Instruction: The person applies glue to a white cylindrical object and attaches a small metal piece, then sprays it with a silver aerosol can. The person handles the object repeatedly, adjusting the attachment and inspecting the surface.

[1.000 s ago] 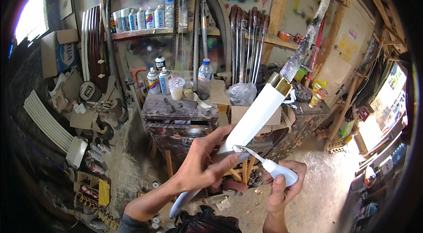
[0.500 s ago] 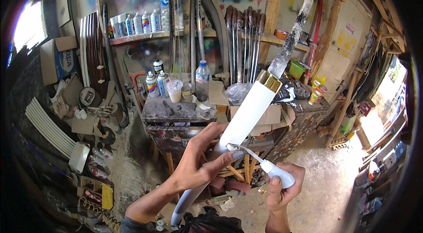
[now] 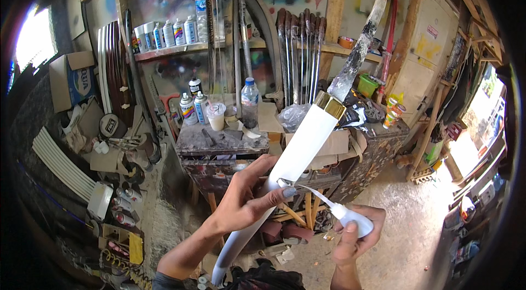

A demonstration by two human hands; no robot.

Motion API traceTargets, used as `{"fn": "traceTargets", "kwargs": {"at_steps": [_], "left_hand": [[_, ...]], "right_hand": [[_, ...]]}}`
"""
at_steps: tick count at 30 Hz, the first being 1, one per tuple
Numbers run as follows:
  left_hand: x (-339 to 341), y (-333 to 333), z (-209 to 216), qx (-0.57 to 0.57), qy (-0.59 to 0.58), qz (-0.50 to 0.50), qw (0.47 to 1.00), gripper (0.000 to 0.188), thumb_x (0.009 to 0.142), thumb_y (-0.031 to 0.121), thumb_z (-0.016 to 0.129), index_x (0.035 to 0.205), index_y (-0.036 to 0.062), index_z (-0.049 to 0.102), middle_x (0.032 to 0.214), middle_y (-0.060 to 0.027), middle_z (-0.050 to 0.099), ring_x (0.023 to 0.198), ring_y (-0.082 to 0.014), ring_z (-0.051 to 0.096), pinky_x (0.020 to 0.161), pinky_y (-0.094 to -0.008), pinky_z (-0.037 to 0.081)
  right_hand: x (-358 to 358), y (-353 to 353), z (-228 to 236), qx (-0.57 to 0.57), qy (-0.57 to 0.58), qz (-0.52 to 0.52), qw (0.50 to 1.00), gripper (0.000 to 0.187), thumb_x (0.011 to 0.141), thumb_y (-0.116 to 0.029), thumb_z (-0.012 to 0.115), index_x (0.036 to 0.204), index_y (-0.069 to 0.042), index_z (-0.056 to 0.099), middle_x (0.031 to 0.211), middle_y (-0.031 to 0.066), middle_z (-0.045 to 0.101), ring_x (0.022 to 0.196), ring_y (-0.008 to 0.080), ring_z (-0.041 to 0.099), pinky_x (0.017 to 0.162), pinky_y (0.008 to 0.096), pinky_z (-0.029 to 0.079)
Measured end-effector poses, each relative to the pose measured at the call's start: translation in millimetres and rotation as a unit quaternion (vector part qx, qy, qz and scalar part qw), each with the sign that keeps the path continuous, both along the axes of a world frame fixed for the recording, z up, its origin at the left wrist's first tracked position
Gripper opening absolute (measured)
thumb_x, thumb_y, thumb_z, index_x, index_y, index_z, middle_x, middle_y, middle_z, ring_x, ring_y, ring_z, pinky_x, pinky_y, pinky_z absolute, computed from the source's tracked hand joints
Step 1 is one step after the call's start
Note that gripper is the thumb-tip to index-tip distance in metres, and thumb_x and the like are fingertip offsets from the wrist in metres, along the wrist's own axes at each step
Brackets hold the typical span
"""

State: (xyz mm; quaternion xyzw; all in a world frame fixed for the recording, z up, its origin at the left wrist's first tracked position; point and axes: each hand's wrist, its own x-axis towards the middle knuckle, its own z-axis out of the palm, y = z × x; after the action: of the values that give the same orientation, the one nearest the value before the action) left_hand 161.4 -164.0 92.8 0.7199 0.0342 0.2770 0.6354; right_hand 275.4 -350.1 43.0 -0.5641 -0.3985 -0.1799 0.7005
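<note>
My left hand (image 3: 244, 202) is wrapped round a long white tube like a sheath (image 3: 307, 147), tilted up to the right. A gold collar (image 3: 331, 107) rings its upper end, and a paint-crusted stick (image 3: 361, 43) sticks out of it. Beside my left thumb, whose tip is greyish, a small metal fitting (image 3: 284, 182) sits on the tube. My right hand (image 3: 346, 249) pinches a small white squeeze bottle (image 3: 355, 220) with a long thin nozzle (image 3: 319, 194). The nozzle points left at the fitting, its tip close to it; whether they touch I cannot tell.
Behind stands a paint-stained workbench (image 3: 219, 145) with spray cans (image 3: 187, 109), a cup (image 3: 216, 117) and a water bottle (image 3: 250, 101). A shelf (image 3: 175, 50) holds more spray cans. White curved strips (image 3: 63, 164) lean at left. Wood pieces lie below the bench.
My right hand has drawn the squeeze bottle slightly right, so the nozzle tip lies farther from the middle of the fitting. The white tube has shifted a little left in view.
</note>
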Motion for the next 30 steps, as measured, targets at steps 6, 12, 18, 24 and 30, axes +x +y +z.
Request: {"fn": "traceTargets", "kwargs": {"at_steps": [6,12,18,24,30], "left_hand": [[21,17,-7,-0.116,0.057,-0.133,0.983,0.049,0.09,0.024,0.068,0.127,-0.0036,0.053,0.087,-0.0069,0.064,0.076,-0.011,0.059,0.069,-0.0252,0.047],[63,24,-41,-0.218,0.117,-0.205,0.947,0.043,0.09,0.021,0.064,0.123,-0.0037,0.053,0.084,-0.0103,0.064,0.07,-0.0148,0.062,0.062,-0.0269,0.051],[89,20,-91,-0.226,0.241,-0.225,0.917,0.04,0.093,0.015,0.059,0.128,-0.0027,0.052,0.087,-0.0107,0.065,0.072,-0.0154,0.064,0.064,-0.0273,0.052],[108,25,-129,-0.185,0.335,-0.274,0.882,0.038,0.093,0.028,0.064,0.118,0.0007,0.057,0.085,-0.0096,0.067,0.073,-0.0159,0.066,0.066,-0.0259,0.053],[88,27,-157,-0.276,0.307,-0.351,0.841,0.057,0.095,0.044,0.055,0.129,-0.0011,0.045,0.105,-0.0148,0.064,0.083,-0.0224,0.069,0.073,-0.033,0.056]], "right_hand": [[13,6,17,0.071,0.142,0.115,0.981,0.044,0.095,-0.036,0.055,0.115,0.001,0.042,0.07,0.0126,0.058,0.063,0.0213,0.058,0.062,0.0344,0.05],[50,22,1,0.084,0.273,0.266,0.921,0.035,0.098,-0.024,0.054,0.117,0.005,0.051,0.107,0.0217,0.065,0.104,0.0298,0.064,0.101,0.0441,0.043],[86,38,-48,0.071,0.364,0.303,0.878,0.034,0.098,-0.028,0.056,0.12,-0.002,0.056,0.114,0.0136,0.065,0.112,0.0232,0.061,0.097,0.0418,0.044],[110,42,-97,0.086,0.415,0.257,0.868,0.037,0.098,-0.03,0.057,0.119,0.0,0.058,0.112,0.0147,0.067,0.107,0.0197,0.062,0.096,0.0371,0.045],[118,43,-105,0.06,0.439,0.263,0.857,0.036,0.097,-0.029,0.057,0.117,0.001,0.06,0.107,0.0144,0.07,0.105,0.0178,0.062,0.097,0.0367,0.043]]}}
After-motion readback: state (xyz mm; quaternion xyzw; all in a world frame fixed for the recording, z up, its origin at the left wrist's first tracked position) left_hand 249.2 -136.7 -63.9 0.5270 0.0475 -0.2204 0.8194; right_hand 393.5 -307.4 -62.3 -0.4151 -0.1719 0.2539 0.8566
